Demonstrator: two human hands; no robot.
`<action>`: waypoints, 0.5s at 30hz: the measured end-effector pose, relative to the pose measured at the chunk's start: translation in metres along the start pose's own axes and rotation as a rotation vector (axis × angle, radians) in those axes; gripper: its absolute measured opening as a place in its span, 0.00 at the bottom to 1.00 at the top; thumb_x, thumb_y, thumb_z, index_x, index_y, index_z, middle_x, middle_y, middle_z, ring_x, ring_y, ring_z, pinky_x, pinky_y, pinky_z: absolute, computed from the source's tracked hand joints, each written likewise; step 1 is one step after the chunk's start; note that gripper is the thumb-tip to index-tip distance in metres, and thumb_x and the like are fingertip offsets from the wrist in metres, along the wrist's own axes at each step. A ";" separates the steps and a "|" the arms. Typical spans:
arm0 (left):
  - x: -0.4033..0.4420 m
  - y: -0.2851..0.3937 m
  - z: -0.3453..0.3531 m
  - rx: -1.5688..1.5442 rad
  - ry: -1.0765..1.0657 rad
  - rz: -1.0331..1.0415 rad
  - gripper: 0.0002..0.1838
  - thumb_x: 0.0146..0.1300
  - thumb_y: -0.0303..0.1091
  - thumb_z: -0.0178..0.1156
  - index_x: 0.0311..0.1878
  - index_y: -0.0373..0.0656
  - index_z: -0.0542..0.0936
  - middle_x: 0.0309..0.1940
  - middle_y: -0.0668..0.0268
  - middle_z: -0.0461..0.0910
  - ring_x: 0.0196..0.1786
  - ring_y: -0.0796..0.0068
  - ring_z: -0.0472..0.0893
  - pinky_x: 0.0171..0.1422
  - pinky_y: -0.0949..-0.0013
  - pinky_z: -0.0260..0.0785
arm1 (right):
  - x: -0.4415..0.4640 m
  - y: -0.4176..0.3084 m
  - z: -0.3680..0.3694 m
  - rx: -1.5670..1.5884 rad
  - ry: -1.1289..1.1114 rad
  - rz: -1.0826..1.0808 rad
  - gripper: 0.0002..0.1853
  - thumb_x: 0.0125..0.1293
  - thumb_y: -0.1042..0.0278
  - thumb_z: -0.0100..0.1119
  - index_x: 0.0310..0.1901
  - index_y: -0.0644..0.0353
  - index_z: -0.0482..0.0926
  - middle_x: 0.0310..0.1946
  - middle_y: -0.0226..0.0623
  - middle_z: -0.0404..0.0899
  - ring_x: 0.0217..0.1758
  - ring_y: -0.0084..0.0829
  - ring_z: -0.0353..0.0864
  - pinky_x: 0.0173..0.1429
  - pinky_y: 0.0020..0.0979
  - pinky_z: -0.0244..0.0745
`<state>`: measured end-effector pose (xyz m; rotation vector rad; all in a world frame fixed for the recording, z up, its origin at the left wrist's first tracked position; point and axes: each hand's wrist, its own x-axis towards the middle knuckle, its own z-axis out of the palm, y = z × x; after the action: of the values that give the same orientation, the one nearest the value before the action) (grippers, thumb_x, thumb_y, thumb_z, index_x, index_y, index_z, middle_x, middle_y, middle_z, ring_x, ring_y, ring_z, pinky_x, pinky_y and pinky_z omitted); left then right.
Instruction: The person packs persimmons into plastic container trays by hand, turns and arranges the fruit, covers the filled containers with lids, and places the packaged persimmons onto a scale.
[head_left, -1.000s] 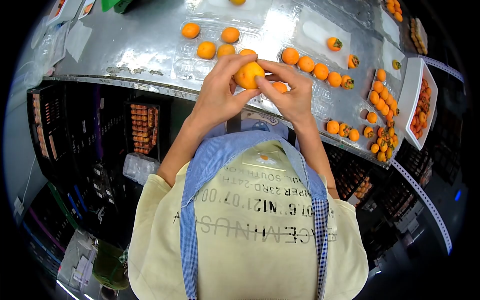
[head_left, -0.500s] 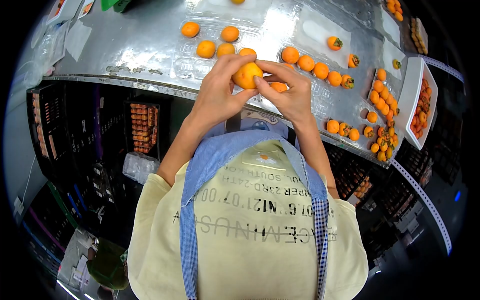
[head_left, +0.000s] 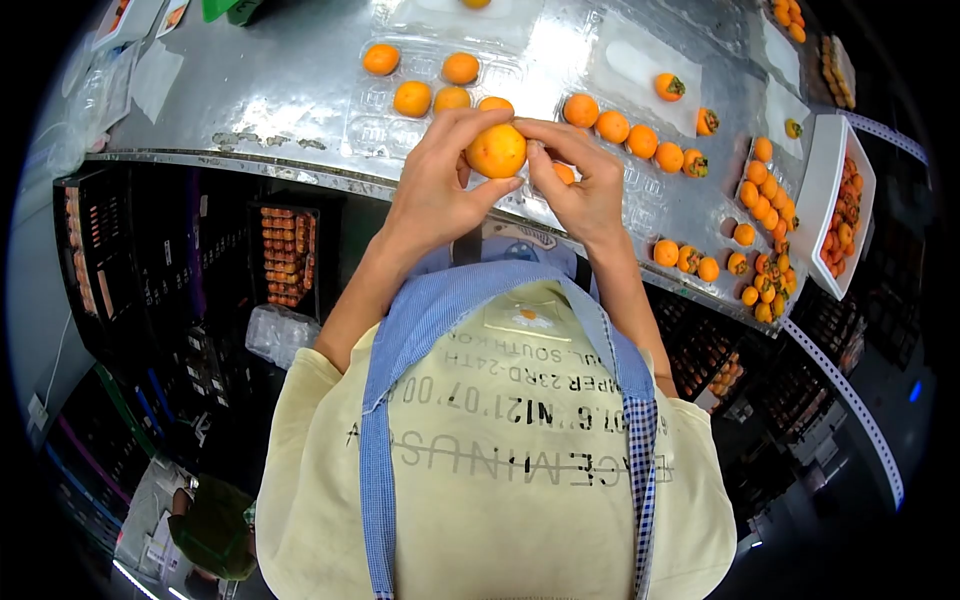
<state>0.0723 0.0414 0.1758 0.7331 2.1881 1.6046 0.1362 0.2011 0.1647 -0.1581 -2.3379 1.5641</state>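
An orange persimmon [head_left: 496,150] is held up over the front edge of the metal table. My left hand [head_left: 440,180] curls around its left side, thumb below and fingers above. On its right side, the fingertips of my right hand [head_left: 582,178] are pinched close against the fruit, and the right thumb sits just off its front. Beyond my hands, a clear plastic tray [head_left: 375,135] carries several persimmons [head_left: 412,99]. To the right runs a row of persimmons [head_left: 641,140], some showing their leafy calyx.
A white box [head_left: 822,190] full of small orange fruit stands at the table's right end. Persimmons [head_left: 765,200] cluster beside it. The metal table [head_left: 260,90] has its front edge just before me. Dark crates [head_left: 285,255] with packed fruit stand below on the left.
My right thumb has slid off the front of the persimmon toward the right, uncovering more of it. The fruit has shifted very slightly; the rest looks the same.
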 end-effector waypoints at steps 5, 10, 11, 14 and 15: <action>0.001 -0.002 0.003 -0.077 0.120 -0.010 0.29 0.45 0.25 0.71 0.55 0.44 0.76 0.46 0.65 0.73 0.31 0.82 0.71 0.30 0.80 0.64 | 0.002 -0.008 -0.002 -0.161 0.088 -0.210 0.14 0.49 0.76 0.67 0.40 0.59 0.84 0.37 0.39 0.81 0.37 0.33 0.81 0.39 0.28 0.75; 0.002 0.000 0.003 -0.066 0.153 0.001 0.28 0.45 0.24 0.68 0.54 0.44 0.76 0.47 0.65 0.73 0.33 0.82 0.73 0.29 0.80 0.65 | -0.001 -0.009 0.005 -0.101 0.059 -0.265 0.14 0.46 0.78 0.69 0.38 0.58 0.84 0.38 0.38 0.80 0.37 0.33 0.81 0.39 0.28 0.76; 0.002 0.000 0.003 -0.069 0.158 0.004 0.28 0.46 0.23 0.68 0.54 0.44 0.76 0.47 0.65 0.73 0.33 0.82 0.73 0.29 0.80 0.65 | 0.000 -0.009 0.005 -0.101 0.053 -0.272 0.14 0.46 0.78 0.69 0.38 0.59 0.84 0.38 0.38 0.80 0.37 0.33 0.81 0.39 0.28 0.76; 0.001 -0.003 0.004 -0.047 0.159 -0.011 0.28 0.46 0.23 0.67 0.55 0.43 0.76 0.47 0.65 0.73 0.34 0.82 0.74 0.29 0.80 0.66 | -0.002 -0.008 0.003 -0.115 0.034 -0.295 0.14 0.46 0.79 0.69 0.38 0.59 0.84 0.38 0.38 0.80 0.37 0.32 0.81 0.40 0.28 0.77; 0.001 -0.004 0.003 -0.067 0.166 -0.016 0.28 0.46 0.22 0.67 0.55 0.43 0.76 0.47 0.65 0.73 0.33 0.82 0.74 0.29 0.80 0.66 | -0.003 -0.007 0.005 -0.115 0.027 -0.303 0.14 0.46 0.79 0.69 0.38 0.59 0.84 0.38 0.38 0.80 0.36 0.32 0.81 0.40 0.28 0.77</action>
<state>0.0728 0.0437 0.1712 0.5809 2.2344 1.7792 0.1374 0.1929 0.1686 0.1420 -2.3023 1.2764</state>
